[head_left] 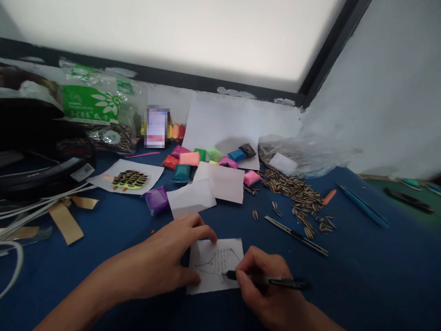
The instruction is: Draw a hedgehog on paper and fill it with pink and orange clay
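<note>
The person's left hand lies half-spread with gently curved fingers, thumb and index finger apart and resting at the left and upper edges of a small sheet of paper; it presses the sheet rather than gripping anything. The right hand is closed around a black pen, whose tip meets the sheet just left of the fingers, by the legs of a line drawing of a spiny, long-snouted animal. That sheet lies between the two hands on the blue tabletop.

Just beyond the left hand are a blank folded sheet and a purple packet; farther off, to its upper left, lies a card bearing a seed-covered figure. Other coloured packets cluster farther ahead of both hands. Beyond the right hand, a slim cutter lies slantwise, with a heap of striped seeds behind it and a blue tool farther right.
</note>
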The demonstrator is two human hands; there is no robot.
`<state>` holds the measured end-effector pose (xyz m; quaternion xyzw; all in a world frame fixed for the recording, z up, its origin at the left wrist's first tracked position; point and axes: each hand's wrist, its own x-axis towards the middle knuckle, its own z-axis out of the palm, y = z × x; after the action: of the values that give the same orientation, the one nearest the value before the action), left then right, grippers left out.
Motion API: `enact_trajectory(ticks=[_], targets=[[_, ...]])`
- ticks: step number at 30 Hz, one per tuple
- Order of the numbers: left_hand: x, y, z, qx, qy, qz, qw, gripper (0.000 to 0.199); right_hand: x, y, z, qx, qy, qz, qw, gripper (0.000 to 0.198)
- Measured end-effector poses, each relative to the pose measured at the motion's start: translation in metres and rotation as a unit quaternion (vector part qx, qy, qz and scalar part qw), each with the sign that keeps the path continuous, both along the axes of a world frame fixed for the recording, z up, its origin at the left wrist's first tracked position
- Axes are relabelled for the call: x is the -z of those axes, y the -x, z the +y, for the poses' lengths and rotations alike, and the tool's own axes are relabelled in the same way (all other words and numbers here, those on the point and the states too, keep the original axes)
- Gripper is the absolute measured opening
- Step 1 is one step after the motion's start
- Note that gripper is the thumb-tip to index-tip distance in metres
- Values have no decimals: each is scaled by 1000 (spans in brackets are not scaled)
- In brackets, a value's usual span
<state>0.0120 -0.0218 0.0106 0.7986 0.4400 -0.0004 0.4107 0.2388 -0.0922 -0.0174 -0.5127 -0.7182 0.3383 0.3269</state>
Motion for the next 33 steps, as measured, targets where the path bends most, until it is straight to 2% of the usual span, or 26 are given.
enact_trajectory(ticks=[7,19,25,33], targets=[[2,1,1,1,-1,-6,1000,51,3,-2,1,42,-42,-25,998,19],[0,1,0,-2,-2,-4,1000,51,2,0,1,42,-47,-32,998,18],[0,0,1,1,-9,-11,1000,51,0,-1,1,35,-12,-17,999,18],[-1,0,0,-1,-7,-13,1000,50,3,-7,4,69,-47,-40,996,21]])
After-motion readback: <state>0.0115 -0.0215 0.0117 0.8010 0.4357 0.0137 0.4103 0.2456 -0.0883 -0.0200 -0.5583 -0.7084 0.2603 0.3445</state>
